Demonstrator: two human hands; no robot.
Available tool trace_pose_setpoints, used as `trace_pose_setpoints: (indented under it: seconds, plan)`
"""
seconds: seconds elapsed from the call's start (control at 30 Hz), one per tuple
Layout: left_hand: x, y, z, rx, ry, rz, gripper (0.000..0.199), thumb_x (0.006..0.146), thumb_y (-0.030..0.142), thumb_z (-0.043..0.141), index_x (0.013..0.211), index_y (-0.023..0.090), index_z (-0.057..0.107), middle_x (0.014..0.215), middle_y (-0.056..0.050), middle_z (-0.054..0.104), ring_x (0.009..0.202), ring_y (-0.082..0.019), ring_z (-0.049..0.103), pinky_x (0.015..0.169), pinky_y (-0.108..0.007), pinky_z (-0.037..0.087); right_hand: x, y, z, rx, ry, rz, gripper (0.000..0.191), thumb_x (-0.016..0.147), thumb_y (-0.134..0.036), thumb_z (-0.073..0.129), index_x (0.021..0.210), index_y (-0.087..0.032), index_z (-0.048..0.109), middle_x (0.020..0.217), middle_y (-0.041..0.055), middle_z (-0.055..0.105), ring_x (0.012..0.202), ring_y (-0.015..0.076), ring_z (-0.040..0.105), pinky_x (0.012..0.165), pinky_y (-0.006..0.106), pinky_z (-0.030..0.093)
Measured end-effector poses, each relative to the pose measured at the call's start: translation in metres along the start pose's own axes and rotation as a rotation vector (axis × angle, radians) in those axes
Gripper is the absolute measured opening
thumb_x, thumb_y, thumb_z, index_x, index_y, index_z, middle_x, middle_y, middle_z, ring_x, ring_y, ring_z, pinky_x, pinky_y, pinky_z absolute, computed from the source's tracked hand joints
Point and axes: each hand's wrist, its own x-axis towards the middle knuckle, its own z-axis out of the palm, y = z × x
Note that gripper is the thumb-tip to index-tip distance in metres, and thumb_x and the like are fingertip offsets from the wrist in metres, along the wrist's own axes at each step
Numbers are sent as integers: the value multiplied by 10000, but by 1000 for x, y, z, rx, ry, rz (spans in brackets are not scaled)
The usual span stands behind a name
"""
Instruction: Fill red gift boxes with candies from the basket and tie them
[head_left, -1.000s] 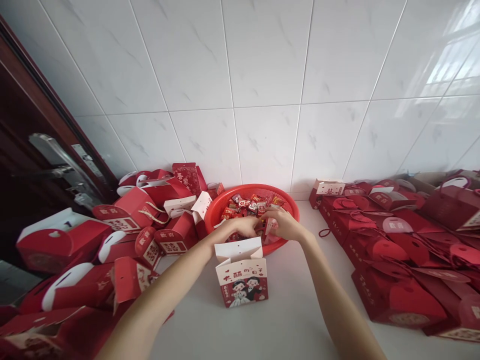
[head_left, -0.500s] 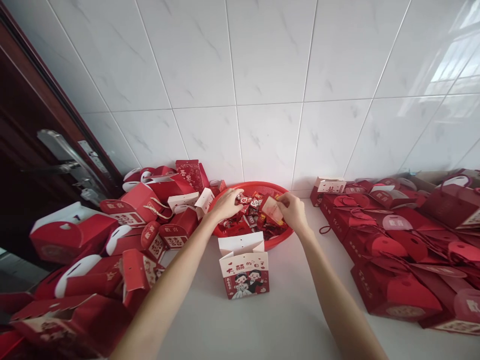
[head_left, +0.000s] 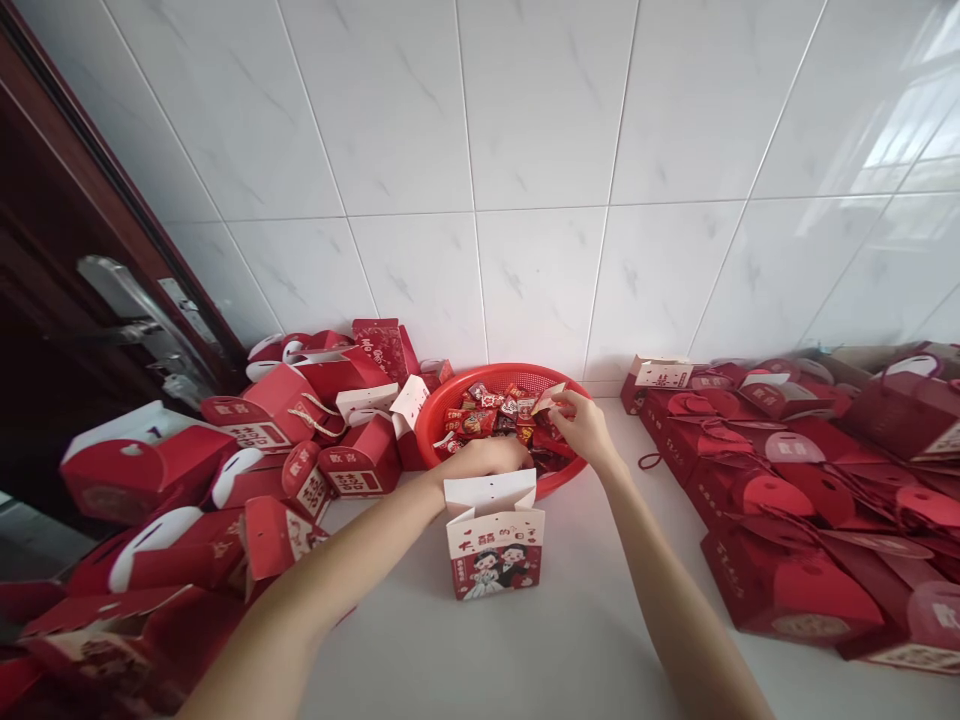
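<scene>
Showing left pile (head_left: 259,490) of boxes, some gaping, toward tabletop's (head_left: 570,650) left edge; showing right pile (head_left: 795,495), seemingly mostly folded shut, toward right edge; standing printed box (head_left: 496,565) mid-tabletop, flap up, closing not yet done, contents hidden; resting left hand (head_left: 495,457), half-curled, in red basket (head_left: 424,432), cannot tell grip; pinching pale packet (head_left: 550,397) in right hand (head_left: 583,425); showing plenty of candies (head_left: 480,420) in basket, near back edge.

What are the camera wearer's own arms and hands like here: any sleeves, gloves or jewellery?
The left hand and right hand are ungloved. The left forearm and right forearm are bare as far as they show: no sleeve, watch or bracelet in view. Rings can't be judged.
</scene>
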Motion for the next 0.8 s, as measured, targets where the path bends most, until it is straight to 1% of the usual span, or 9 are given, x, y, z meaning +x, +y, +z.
trace_pose_setpoints:
  seconds: [0.13,0.23,0.33,0.47,0.53,0.6,0.63,0.7,0.8]
  plan:
    - [6,7,6,155,-28,-16,94,747,140,639,761,147,731,821,-130,737,800,-275,706,719,-331,519,0,3,0,-37,-48,-9,206,815,-169,574,977,-202,697,806,33,747,793,199,714,704,281,527]
    - [11,16,7,229,-27,-33,118,732,68,610,740,119,716,842,-170,728,856,-324,708,761,-382,521,1,6,0,-45,-43,-24,183,809,-167,586,949,-209,697,841,36,753,813,199,716,705,280,527]
    - [13,21,2,230,-35,-54,134,709,45,601,714,121,711,779,-148,716,802,-316,704,718,-370,514,2,8,0,-51,-50,-23,172,811,-184,600,950,-210,697,847,37,751,811,200,713,694,280,527]
    - [13,10,-22,132,-79,-51,99,641,117,686,724,155,724,675,-60,687,634,-235,656,580,-287,460,3,9,1,-51,-60,-15,176,807,-177,600,955,-208,690,895,44,751,826,204,713,708,291,531]
    - [12,-2,-38,78,-27,-43,189,646,148,700,829,171,745,751,-41,705,701,-214,658,600,-258,452,3,9,2,-48,-57,-14,175,800,-170,598,946,-206,688,908,48,748,829,207,712,721,300,533]
    - [9,-14,-51,37,51,-41,292,701,174,674,983,184,745,863,-35,716,790,-200,655,642,-241,454,3,8,2,-38,-54,-21,173,797,-175,594,939,-208,687,885,44,743,802,206,709,713,304,534]
    - [6,-19,-56,14,85,-44,333,730,190,656,1055,188,733,885,-29,712,795,-190,647,645,-237,451,3,7,2,-27,-51,-27,172,798,-181,588,937,-209,687,872,40,740,777,202,706,702,303,533]
    - [1,-27,-63,-71,147,-48,379,765,224,638,1136,194,710,846,-6,691,735,-168,622,623,-233,440,2,6,2,0,-35,-39,173,800,-192,576,932,-213,686,848,32,734,721,191,694,677,301,530]
    - [-4,-33,-64,-246,207,-24,368,752,257,667,1113,201,713,746,31,653,667,-153,597,608,-233,436,1,4,2,35,-2,-55,156,793,-198,567,899,-216,681,828,26,732,677,181,672,656,302,525]
